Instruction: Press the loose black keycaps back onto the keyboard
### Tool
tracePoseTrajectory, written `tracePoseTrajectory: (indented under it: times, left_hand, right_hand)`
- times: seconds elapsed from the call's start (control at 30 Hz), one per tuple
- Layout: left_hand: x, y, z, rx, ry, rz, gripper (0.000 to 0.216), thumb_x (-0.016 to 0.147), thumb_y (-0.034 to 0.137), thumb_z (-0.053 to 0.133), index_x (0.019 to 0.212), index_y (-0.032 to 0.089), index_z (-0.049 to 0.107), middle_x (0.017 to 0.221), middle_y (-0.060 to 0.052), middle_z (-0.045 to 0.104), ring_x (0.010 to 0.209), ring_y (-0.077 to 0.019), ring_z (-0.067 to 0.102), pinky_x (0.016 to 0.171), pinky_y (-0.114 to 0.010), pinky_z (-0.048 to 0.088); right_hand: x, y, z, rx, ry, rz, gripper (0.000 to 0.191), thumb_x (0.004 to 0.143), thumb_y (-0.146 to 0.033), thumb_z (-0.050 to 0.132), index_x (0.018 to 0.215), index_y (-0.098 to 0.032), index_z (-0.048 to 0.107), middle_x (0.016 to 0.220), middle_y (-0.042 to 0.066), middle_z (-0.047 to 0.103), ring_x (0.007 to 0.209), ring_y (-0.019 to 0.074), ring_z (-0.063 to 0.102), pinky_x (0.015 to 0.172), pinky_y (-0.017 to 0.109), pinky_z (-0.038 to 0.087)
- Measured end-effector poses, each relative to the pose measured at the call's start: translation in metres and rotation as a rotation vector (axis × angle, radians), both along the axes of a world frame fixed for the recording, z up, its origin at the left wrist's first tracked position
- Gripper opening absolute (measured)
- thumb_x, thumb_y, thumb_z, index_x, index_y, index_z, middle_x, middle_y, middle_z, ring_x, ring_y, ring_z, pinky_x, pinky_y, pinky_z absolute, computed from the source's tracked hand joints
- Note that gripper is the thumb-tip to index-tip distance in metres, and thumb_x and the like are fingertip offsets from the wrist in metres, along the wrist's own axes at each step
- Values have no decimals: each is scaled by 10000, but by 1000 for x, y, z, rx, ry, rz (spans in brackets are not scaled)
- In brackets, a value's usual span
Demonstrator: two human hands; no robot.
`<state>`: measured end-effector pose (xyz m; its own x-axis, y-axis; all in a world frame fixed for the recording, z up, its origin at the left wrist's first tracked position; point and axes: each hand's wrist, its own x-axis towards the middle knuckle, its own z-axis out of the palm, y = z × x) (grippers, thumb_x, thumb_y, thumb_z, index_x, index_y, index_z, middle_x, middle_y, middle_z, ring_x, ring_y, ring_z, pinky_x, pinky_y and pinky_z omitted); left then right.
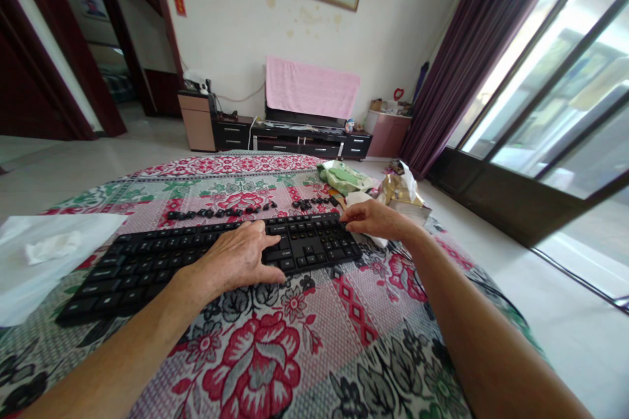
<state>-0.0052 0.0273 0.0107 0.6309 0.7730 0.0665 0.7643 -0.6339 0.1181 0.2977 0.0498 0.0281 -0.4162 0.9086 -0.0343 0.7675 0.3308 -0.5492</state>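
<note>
A black keyboard [304, 245] lies slantwise on the flowered tablecloth, with dark gaps among its right-hand keys. My left hand [240, 252] rests across its middle, thumb and index finger stretched out and apart, holding nothing. At the keyboard's far right corner my right hand [368, 219] is closed, its fingertips pinched together. What sits between those fingertips is too small to make out. Loose black keycaps [216, 213] stand in a row behind the keyboard, and another group of keycaps [314, 203] lies close to my right hand.
White paper [29, 288] with a crumpled tissue [54, 247] on it lies at the left. Behind my right hand are a green packet [344, 177] and a gold tissue pack [396, 190]. A black cable [496, 291] runs along the right side of the flowered tablecloth [339, 347].
</note>
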Motion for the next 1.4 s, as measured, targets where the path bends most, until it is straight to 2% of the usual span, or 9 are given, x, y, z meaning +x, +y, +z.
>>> tracePoseTrajectory:
  times: [0.17, 0.47, 0.7, 1.4]
  left_hand:
    - [1, 0, 0, 16, 12, 0, 699, 571, 702, 444, 1109, 263, 528, 846, -56, 477, 779, -200, 471, 641, -290, 364]
    - [0, -2, 1, 22, 12, -21, 653, 593, 687, 434, 1088, 273, 536, 826, -48, 472, 751, -187, 463, 613, -276, 354]
    - [1, -2, 1, 17, 17, -13, 651, 585, 680, 454, 1079, 265, 547, 811, -50, 468, 739, -189, 464, 595, -274, 349]
    - [0, -1, 0, 31, 12, -15, 649, 589, 681, 450, 1076, 263, 545, 822, -49, 475, 762, -190, 462, 623, -276, 349]
  right_hand:
    - [-12, -1, 1, 43, 1, 19, 238, 681, -242, 527, 892, -198, 627, 751, 2, 604, 668, 134, 509, 624, 267, 401]
    - [-11, -1, -2, 42, -14, 49, 218, 678, -238, 525, 860, -183, 631, 753, -2, 602, 661, 122, 505, 606, 248, 396]
    - [-12, -1, -5, 29, -24, 10, 228, 668, -232, 529, 865, -195, 637, 760, -4, 619, 677, 123, 525, 626, 242, 405]
    - [-35, -7, -3, 73, -26, 68, 214, 668, -230, 552, 845, -172, 657, 792, 25, 630, 686, 116, 544, 618, 222, 422]
